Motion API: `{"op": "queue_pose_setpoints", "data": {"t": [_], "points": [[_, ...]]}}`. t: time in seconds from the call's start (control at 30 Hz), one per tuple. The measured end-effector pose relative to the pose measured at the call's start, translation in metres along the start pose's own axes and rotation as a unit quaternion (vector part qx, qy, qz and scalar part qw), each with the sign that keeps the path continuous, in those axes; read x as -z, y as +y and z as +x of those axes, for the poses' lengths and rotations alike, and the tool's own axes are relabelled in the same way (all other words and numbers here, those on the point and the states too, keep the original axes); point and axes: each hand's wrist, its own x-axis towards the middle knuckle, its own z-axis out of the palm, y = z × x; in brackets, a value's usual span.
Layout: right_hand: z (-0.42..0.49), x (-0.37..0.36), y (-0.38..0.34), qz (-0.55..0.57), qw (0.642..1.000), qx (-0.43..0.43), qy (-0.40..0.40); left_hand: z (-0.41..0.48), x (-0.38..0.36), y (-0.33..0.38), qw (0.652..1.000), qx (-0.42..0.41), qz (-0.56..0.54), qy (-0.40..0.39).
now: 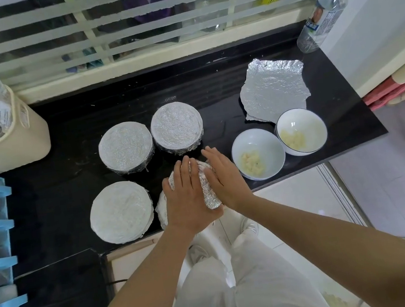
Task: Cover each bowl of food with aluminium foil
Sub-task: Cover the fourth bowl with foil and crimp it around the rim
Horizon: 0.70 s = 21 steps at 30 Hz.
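A person stands at a black tabletop (62,137) and looks down on both hands. The hands rest on a foil-wrapped bowl (208,192) at the near edge.

The left hand (189,194) lies flat on top of the bowl, its fingers (185,171) straight and spread over the foil. The right hand (221,174) presses against the bowl's right side, its fingers (212,157) also straight and laid along the crumpled foil. Neither hand curls around anything.

- **Left of the fingers:** a near covered bowl (120,211) sits just beside the left hand.
- **Beyond the fingertips and to the left:** a middle covered bowl (125,147) and a far covered bowl (176,128) touch each other. Both have foil drawn smooth across the top.
- **Right of the right fingers:** a first open white bowl (260,142) stands close by, with a second open white bowl (301,120) touching it farther right. Each holds a small heap of pale food.
- **Beyond those two bowls:** a loose foil sheet (274,90) lies flat with ragged edges.
- **Far right corner:** a clear plastic bottle (320,14) stands upright.
- **Far left:** a cream container (22,133) stands on the tabletop.
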Motion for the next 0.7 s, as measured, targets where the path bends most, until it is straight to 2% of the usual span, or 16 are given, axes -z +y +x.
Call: {"op": "queue_pose_setpoints", "data": {"t": [0.2, 0.37, 0.5, 0.6, 0.7], "points": [[-0.016, 0.001, 0.004, -0.016, 0.999, 0.044, -0.003, 0.0, -0.001, -0.001, 1.0, -0.007, -0.009, 0.006], [-0.011, -0.011, -0.005, -0.085, 0.992, 0.094, -0.023, 0.0, 0.004, 0.002, 1.0, -0.011, -0.003, 0.023], [-0.005, -0.02, -0.001, -0.077, 0.995, 0.05, -0.037, 0.0, 0.004, 0.002, 1.0, -0.012, 0.0, 0.027], [-0.002, -0.018, -0.003, 0.003, 1.0, 0.004, -0.027, 0.0, 0.004, 0.001, 1.0, -0.014, 0.01, 0.02], [0.0, -0.011, -0.008, 0.071, 0.995, -0.046, -0.051, 0.0, 0.004, 0.001, 1.0, -0.009, 0.016, 0.011]]}}
